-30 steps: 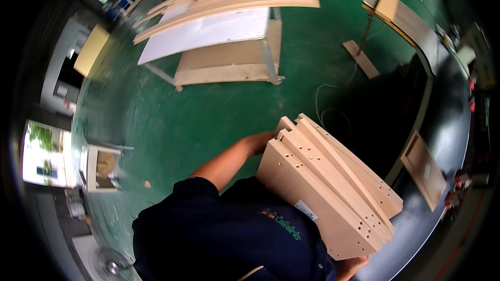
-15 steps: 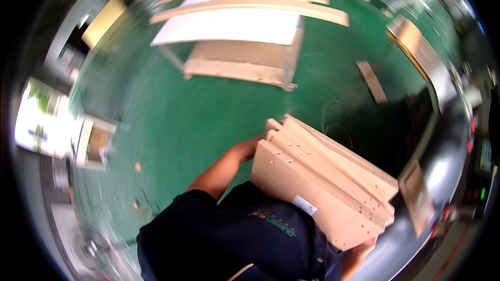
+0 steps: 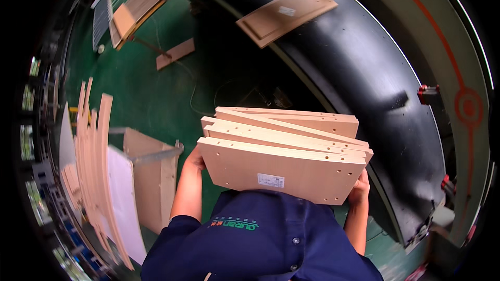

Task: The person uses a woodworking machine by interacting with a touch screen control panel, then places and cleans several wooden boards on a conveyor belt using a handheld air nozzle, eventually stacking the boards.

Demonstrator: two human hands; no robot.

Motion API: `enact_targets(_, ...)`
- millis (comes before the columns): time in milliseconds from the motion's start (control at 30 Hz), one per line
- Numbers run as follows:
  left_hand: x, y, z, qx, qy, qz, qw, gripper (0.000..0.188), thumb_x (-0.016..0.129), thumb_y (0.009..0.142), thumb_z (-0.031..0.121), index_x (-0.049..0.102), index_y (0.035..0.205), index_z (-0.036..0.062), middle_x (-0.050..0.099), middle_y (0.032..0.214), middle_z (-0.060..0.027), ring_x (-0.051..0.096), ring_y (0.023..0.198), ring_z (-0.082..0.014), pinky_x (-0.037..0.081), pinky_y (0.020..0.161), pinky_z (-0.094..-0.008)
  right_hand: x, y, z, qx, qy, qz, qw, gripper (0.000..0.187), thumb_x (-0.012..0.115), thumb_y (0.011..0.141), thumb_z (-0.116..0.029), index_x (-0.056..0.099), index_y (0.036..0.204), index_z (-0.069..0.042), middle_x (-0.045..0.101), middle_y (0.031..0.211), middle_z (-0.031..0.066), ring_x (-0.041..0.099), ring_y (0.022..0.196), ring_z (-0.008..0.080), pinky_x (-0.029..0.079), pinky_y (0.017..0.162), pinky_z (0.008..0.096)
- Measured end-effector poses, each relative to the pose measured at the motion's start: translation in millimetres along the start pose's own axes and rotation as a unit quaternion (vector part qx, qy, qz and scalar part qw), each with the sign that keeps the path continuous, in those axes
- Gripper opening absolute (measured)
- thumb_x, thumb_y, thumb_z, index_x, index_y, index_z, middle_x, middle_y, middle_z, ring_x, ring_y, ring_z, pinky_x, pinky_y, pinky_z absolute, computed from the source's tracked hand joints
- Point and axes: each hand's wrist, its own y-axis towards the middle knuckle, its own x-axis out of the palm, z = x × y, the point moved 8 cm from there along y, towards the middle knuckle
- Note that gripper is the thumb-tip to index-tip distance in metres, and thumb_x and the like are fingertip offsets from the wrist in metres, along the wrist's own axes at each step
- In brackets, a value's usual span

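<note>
A stack of light wooden panels [image 3: 281,169] stands on edge against my chest, carried between both hands. Drilled holes dot their faces and top edges, and a white label is stuck on the nearest panel. One panel in the middle sits slantwise to the others. My left hand [image 3: 197,159] grips the stack's left end, its fingertips hidden behind the wood. At the right end, my right hand [image 3: 360,188] is closed round the lower corner, with part of its fingers out of sight.
Ahead and to the right runs a long black curved machine bed [image 3: 359,57], with a brown panel [image 3: 286,14] lying across it. On the left is a white-topped cart [image 3: 124,203] bearing long wooden strips [image 3: 107,166]. A loose board [image 3: 175,54] lies on the green floor.
My body has turned right with the panels held. The cart has swung from straight ahead to the left, and the black machine bed now fills the front and right.
</note>
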Motion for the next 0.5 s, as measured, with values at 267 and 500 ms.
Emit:
enact_targets(267, 5, 105, 25, -0.116, 0.065, -0.052, 0.99, 0.052, 0.072, 0.089, 0.025, 0.056, 0.131, 0.001, 0.067, 0.118, -0.0122, 0.069, 0.1, -0.0198, 0.058, 0.083, -0.0351, 5, -2, 38, 0.031, 0.077, 0.155, 0.984, 0.084, 0.072, 0.064, -0.015, 0.043, 0.14, 0.004, 0.06, 0.128, 0.0159, 0.061, 0.114, 0.0304, 0.051, 0.098, 0.0383)
enact_targets(500, 85, 145, 52, -0.169, 0.133, -0.049, 0.975, 0.039, 0.061, 0.098, 0.024, 0.058, 0.129, 0.0003, 0.067, 0.119, -0.0111, 0.068, 0.101, -0.0182, 0.057, 0.086, -0.0354, -45, 38, 34, 0.056, 0.124, 0.189, 0.973, 0.071, 0.067, 0.073, -0.012, 0.044, 0.137, 0.006, 0.062, 0.122, 0.0132, 0.064, 0.107, 0.0265, 0.052, 0.094, 0.0351)
